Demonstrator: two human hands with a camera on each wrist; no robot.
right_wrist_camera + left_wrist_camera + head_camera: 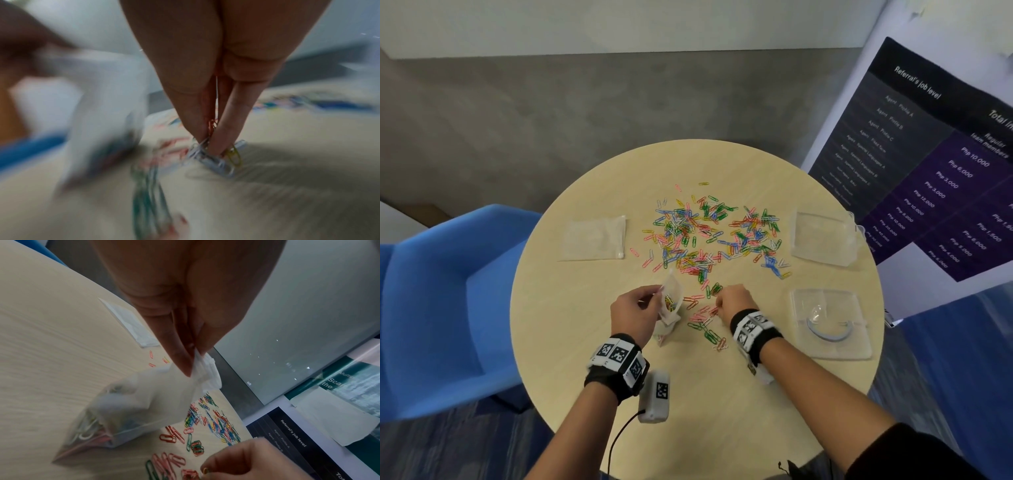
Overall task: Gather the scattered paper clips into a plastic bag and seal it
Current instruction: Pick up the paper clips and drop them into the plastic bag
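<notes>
Coloured paper clips (pixel 709 233) lie scattered over the middle of the round table (pixel 585 342). My left hand (pixel 637 308) pinches the top edge of a small clear plastic bag (pixel 671 303) that stands on the table with several clips inside (pixel 92 430). My right hand (pixel 732 299) is just right of the bag, fingertips down on the table, pinching a few clips (pixel 216 155), white and yellow among them. More clips (pixel 705 325) lie between my two hands. The right wrist view is blurred.
An empty clear bag (pixel 594 238) lies flat at the left and another bag (pixel 823 238) at the right. A clear plastic case (pixel 828 323) sits near my right wrist. A blue chair (pixel 441 301) stands left of the table, a banner (pixel 941 164) at the right.
</notes>
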